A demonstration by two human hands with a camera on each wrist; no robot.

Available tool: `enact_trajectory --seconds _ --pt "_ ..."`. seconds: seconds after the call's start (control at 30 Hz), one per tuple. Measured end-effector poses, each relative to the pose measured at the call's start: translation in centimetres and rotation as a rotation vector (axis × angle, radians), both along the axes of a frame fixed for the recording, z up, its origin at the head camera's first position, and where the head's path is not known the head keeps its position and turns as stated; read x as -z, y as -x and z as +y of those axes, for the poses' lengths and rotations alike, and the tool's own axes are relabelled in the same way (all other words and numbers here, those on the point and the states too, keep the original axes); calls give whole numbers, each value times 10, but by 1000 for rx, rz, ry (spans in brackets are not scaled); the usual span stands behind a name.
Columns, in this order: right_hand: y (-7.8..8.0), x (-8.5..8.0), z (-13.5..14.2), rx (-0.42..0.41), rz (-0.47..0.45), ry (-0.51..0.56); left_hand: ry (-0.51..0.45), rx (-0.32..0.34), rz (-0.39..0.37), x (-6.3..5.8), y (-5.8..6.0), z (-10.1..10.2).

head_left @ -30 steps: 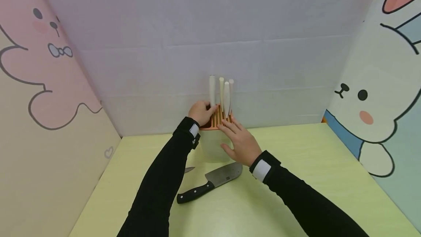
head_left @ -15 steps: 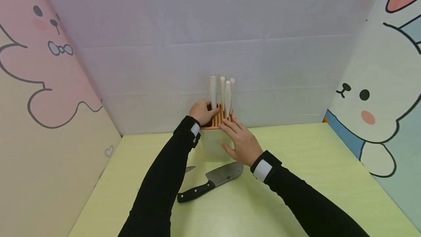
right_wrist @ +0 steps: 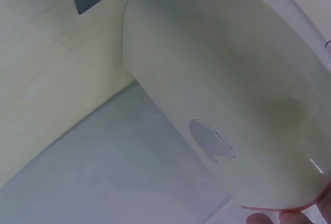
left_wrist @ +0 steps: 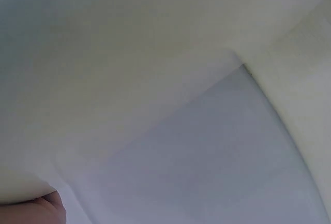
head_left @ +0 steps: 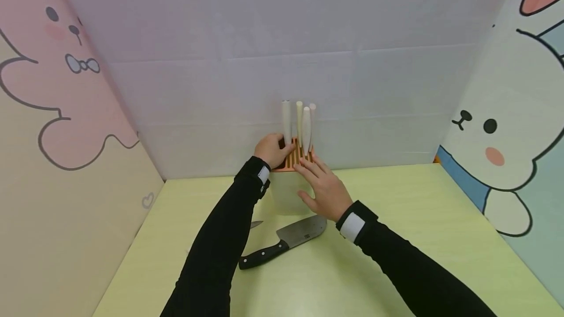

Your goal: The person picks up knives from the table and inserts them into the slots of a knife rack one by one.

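Observation:
A pale green knife block [head_left: 288,194] with an orange slotted top stands upright by the back wall. Several pale-handled knives [head_left: 306,128] are upright in its slots. My left hand [head_left: 270,150] grips its left rim, thumb across the top and the other fingers partly hidden behind. My right hand [head_left: 326,192] rests against the front right, fingers extended at the rim and thumb at the front face. In the right wrist view, fingertips [right_wrist: 295,218] show at the rim, and the block's wall carries a small rabbit-shaped mark [right_wrist: 211,140]. The left wrist view is mostly filled by the block's pale wall [left_wrist: 155,53].
A black-handled cleaver [head_left: 301,230] lies flat in front of the block on the pale yellow table [head_left: 379,253]. Left of it, the tip of another blade [head_left: 256,224] shows from under my left forearm. Walls with cartoon animals flank the table.

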State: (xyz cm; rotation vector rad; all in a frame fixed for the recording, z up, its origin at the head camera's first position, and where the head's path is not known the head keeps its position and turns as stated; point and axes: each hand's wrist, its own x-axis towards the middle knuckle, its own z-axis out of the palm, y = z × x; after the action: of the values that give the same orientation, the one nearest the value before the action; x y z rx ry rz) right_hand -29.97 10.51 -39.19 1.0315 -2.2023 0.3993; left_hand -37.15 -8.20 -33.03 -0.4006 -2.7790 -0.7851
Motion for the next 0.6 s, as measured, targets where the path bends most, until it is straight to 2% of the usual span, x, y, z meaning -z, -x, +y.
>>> enact_trajectory --seconds 0.2,0.3,0.4,0.5,0.6 --pt "-1 0 0 -4 23 9 -8 -4 7 1 -2 0" --pt "0 1 -1 0 27 2 -29 17 8 4 -3 -2" --pt "-1 2 -4 13 14 -23 -69 37 11 7 -10 -10" --pt "-2 3 -3 31 -10 -55 -119 53 22 6 -25 -21" --pt "-4 2 5 53 -18 -63 -152 82 65 -1 -51 -37"
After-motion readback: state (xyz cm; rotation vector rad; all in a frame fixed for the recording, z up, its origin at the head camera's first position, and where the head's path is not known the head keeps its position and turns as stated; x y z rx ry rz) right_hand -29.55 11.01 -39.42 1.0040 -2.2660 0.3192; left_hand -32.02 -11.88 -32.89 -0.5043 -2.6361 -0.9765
